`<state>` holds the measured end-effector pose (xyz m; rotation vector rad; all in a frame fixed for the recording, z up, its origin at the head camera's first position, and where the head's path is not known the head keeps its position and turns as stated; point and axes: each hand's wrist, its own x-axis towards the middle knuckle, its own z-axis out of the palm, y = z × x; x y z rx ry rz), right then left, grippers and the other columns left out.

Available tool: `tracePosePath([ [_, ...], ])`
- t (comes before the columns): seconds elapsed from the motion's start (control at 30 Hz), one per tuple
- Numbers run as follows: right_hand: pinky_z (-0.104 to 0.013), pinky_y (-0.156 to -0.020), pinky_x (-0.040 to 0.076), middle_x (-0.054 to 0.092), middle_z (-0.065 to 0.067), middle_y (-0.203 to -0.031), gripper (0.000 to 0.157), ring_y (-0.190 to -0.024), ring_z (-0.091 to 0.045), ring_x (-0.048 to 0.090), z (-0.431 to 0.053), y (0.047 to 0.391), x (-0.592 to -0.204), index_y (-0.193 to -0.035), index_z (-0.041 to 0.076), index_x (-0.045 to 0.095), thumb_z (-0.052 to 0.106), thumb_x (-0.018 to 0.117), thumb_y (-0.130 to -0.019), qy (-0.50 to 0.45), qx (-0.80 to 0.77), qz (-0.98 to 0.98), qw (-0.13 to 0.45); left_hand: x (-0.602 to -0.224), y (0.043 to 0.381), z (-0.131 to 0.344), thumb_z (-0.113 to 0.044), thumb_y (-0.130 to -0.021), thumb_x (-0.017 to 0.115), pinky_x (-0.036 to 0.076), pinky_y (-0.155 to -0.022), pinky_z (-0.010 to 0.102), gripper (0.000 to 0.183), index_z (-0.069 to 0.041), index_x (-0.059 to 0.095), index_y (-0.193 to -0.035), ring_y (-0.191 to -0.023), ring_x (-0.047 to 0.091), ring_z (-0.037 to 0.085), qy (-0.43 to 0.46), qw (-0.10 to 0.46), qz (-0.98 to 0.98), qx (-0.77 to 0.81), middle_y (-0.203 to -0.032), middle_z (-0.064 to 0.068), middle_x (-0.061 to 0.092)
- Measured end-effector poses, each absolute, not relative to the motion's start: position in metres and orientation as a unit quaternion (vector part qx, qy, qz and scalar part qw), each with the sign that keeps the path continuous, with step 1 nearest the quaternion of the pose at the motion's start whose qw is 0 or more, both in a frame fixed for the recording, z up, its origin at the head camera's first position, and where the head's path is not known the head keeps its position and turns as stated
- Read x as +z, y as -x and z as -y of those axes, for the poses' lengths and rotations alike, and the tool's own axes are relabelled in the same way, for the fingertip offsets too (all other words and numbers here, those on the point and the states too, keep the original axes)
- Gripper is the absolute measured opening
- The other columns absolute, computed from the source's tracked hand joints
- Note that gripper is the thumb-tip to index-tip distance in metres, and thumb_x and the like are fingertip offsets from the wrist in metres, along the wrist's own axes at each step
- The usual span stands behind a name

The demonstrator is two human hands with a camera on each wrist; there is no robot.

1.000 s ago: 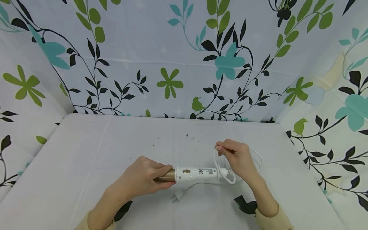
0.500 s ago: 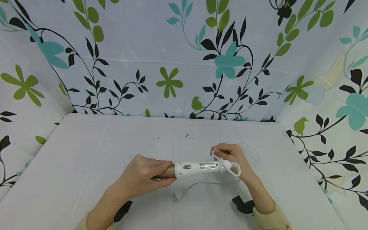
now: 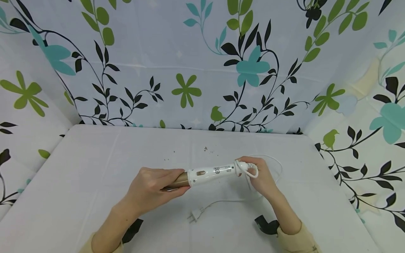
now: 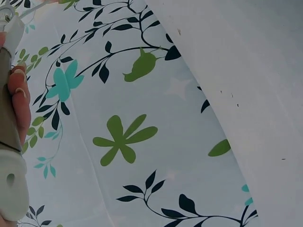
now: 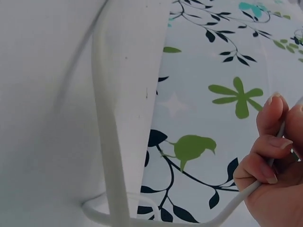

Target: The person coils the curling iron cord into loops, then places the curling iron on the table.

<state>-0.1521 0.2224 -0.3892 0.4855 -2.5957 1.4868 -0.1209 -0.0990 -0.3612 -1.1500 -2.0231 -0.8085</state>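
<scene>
Walled from nine round to three o'clock by leaf-printed cloth (image 3: 152,45), with a white worktop (image 3: 79,182) below. Held over the middle of it, apparently raised: an iron (image 3: 209,174), probably for hair, with handle (image 3: 205,175) pointing between two and three o'clock and gold barrel (image 3: 179,180) between eight and nine. Gripped at the barrel by the left hand (image 3: 152,186), thumb and fingers closed on either side; steadied near the handle's far end by the right hand (image 3: 261,177), with fingers curled round the cord (image 5: 236,202). Looped at that end, then trailing out towards one o'clock and back to a plug (image 3: 197,213) lying near six o'clock of the iron. Likely light for the size, rigid, glossy enough to slip, easily cracked by a fall. Best taken by the handle; with plug lying loose, presumably cool enough at the barrel too. As for the cord, probably soft but springy, best pinched close to the handle.
</scene>
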Motion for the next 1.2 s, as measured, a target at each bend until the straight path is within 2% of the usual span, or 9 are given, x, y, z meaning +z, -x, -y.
tracePosePath([
  [0.1, -0.025, -0.059, 0.034, 0.067, -0.003, -0.074, 0.019, -0.064, -0.011, 0.043, -0.216, 0.149, -0.39, -0.085, 0.005, 0.071, 0.005, 0.058, -0.098, -0.141, 0.493, 0.858, 0.044, -0.361, 0.12, 0.098, -0.025, -0.084, 0.081, 0.05, -0.053, 0.017, 0.023, -0.006, 0.075, -0.094, -0.06, 0.069, 0.008, 0.412, 0.322, 0.792, -0.315, -0.082, 0.002, 0.076],
  [0.2, -0.024, -0.053, 0.027, 0.064, -0.003, -0.074, 0.019, -0.059, -0.01, 0.034, -0.21, 0.146, -0.391, -0.088, 0.006, 0.071, 0.008, 0.057, -0.101, -0.14, 0.484, 0.862, 0.054, -0.361, 0.118, 0.098, -0.015, -0.069, 0.089, 0.048, -0.052, 0.015, 0.03, -0.005, 0.075, -0.094, -0.059, 0.067, 0.007, 0.373, 0.315, 0.813, -0.318, -0.082, 0.002, 0.076],
  [0.23, -0.024, -0.053, 0.028, 0.063, -0.001, -0.073, 0.017, -0.061, -0.01, 0.036, -0.209, 0.146, -0.392, -0.091, 0.006, 0.072, 0.009, 0.057, -0.101, -0.151, 0.474, 0.865, 0.067, -0.361, 0.117, 0.098, -0.013, -0.067, 0.09, 0.048, -0.052, 0.015, 0.032, -0.005, 0.076, -0.094, -0.059, 0.067, 0.007, 0.363, 0.316, 0.818, -0.316, -0.082, 0.002, 0.076],
  [0.37, -0.022, -0.051, 0.032, 0.064, 0.004, -0.074, 0.015, -0.061, -0.009, 0.04, -0.206, 0.147, -0.396, -0.103, 0.007, 0.073, 0.012, 0.058, -0.101, -0.178, 0.435, 0.877, 0.097, -0.361, 0.116, 0.096, -0.015, -0.067, 0.091, 0.047, -0.052, 0.015, 0.032, -0.006, 0.076, -0.093, -0.058, 0.065, 0.005, 0.336, 0.314, 0.831, -0.315, -0.081, 0.001, 0.076],
  [0.6, -0.023, -0.057, 0.041, 0.067, -0.003, -0.08, 0.022, -0.066, -0.011, 0.049, -0.201, 0.147, -0.399, -0.118, 0.004, 0.071, 0.009, 0.058, -0.101, -0.192, 0.41, 0.885, 0.112, -0.361, 0.116, 0.098, -0.018, -0.071, 0.09, 0.041, -0.049, 0.014, 0.026, -0.009, 0.076, -0.091, -0.053, 0.055, 0.0, 0.268, 0.291, 0.863, -0.314, -0.076, -0.003, 0.074],
  [0.83, -0.02, -0.053, 0.042, 0.063, 0.001, -0.073, 0.015, -0.061, -0.005, 0.048, -0.196, 0.146, -0.401, -0.107, 0.001, 0.073, -0.001, 0.064, -0.095, -0.242, 0.355, 0.89, 0.153, -0.359, 0.114, 0.098, -0.023, -0.076, 0.088, 0.032, -0.044, 0.018, 0.022, -0.011, 0.074, -0.088, -0.048, 0.04, 0.0, 0.203, 0.253, 0.899, -0.295, -0.064, -0.006, 0.065],
  [0.97, -0.018, -0.053, 0.041, 0.06, 0.002, -0.07, 0.011, -0.06, -0.002, 0.046, -0.194, 0.144, -0.4, -0.1, 0.003, 0.071, -0.003, 0.065, -0.093, -0.296, 0.334, 0.881, 0.158, -0.359, 0.114, 0.097, -0.026, -0.079, 0.086, 0.03, -0.044, 0.021, 0.021, -0.013, 0.071, -0.083, -0.047, 0.037, 0.003, 0.178, 0.228, 0.916, -0.279, -0.059, -0.006, 0.058],
  [1.2, -0.016, -0.054, 0.042, 0.062, 0.002, -0.077, 0.014, -0.063, -0.005, 0.049, -0.195, 0.142, -0.402, -0.102, 0.002, 0.071, -0.002, 0.07, -0.089, -0.328, 0.284, 0.876, 0.209, -0.361, 0.114, 0.098, -0.034, -0.079, 0.085, 0.031, -0.043, 0.022, 0.028, -0.009, 0.076, -0.088, -0.046, 0.038, 0.004, 0.162, 0.209, 0.928, -0.262, -0.059, -0.003, 0.061],
])
